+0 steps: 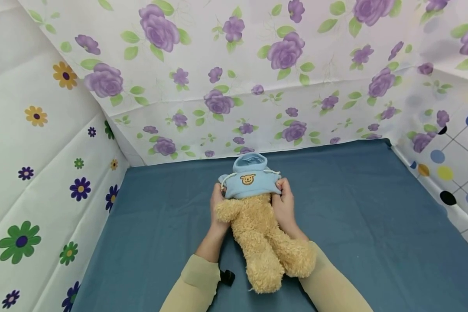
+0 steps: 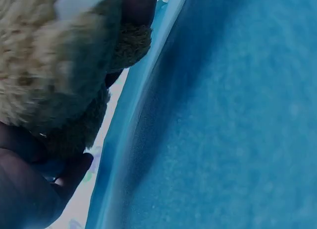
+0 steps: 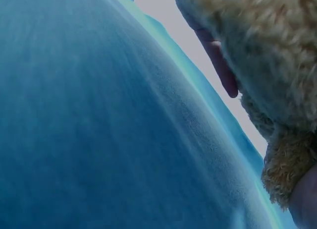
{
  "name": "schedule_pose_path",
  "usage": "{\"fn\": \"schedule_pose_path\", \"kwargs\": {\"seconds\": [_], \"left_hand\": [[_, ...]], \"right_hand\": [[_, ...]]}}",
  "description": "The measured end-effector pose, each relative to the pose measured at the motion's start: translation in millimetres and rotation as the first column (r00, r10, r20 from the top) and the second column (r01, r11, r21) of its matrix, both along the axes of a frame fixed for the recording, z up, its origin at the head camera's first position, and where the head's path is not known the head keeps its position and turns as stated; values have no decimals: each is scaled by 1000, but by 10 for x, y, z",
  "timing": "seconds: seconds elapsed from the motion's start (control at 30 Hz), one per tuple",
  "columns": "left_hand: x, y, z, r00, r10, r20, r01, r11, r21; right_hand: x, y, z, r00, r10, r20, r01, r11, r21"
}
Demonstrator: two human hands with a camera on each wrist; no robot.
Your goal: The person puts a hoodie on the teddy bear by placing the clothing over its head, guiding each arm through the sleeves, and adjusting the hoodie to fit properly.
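A tan plush teddy bear [image 1: 253,229] lies along the table, legs toward me. A light blue doll sweater [image 1: 249,184] with a small bear-face patch covers its head; the collar gapes at the far end. On the left, my left hand [image 1: 217,206] grips the sweater's lower edge by the bear's arm. Opposite it, my right hand [image 1: 284,208] pinches the other side of that edge, thumb on top. Both wrist views show curly fur close up, with fingers [image 2: 74,174] below the plush in the left one and a finger [image 3: 223,70] beside it in the right one.
A dark blue cloth [image 1: 359,216] covers the table. Behind it hangs a white sheet with purple roses [image 1: 218,102]. A flower-print sheet [image 1: 47,173] stands at the left, a dotted one [image 1: 458,173] at the right. A black strap piece [image 1: 227,277] sits at my left wrist.
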State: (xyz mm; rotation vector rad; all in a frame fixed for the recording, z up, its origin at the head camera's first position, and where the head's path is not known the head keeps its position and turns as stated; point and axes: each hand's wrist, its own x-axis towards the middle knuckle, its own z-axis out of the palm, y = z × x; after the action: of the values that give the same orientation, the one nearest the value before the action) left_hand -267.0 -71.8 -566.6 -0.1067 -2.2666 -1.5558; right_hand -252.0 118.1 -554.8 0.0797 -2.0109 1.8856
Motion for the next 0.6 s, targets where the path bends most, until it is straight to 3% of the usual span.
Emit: {"fn": "schedule_pose_path", "kwargs": {"seconds": [0.07,0.13,0.27,0.37,0.5,0.6], "left_hand": [[10,16,11,998,9,65,-12,998,56],[62,48,110,989,-24,143,2,989,150],[104,109,216,958,-107,267,7,936,352],[129,137,230,947,-180,267,44,894,447],[158,140,208,938,-235,253,126,914,385],[172,137,217,921,-243,304,158,947,279]], "right_hand": [[10,-13,21,1000,-11,-20,11,1000,-7],[13,-22,32,999,-13,-35,12,1000,-24],[6,-25,22,998,-16,-63,12,997,-75],[-9,-10,-10,995,-22,-93,12,995,-104],[-37,15,-50,981,-64,-181,42,991,-124],[-53,27,-70,964,-122,-236,90,986,-143]]}}
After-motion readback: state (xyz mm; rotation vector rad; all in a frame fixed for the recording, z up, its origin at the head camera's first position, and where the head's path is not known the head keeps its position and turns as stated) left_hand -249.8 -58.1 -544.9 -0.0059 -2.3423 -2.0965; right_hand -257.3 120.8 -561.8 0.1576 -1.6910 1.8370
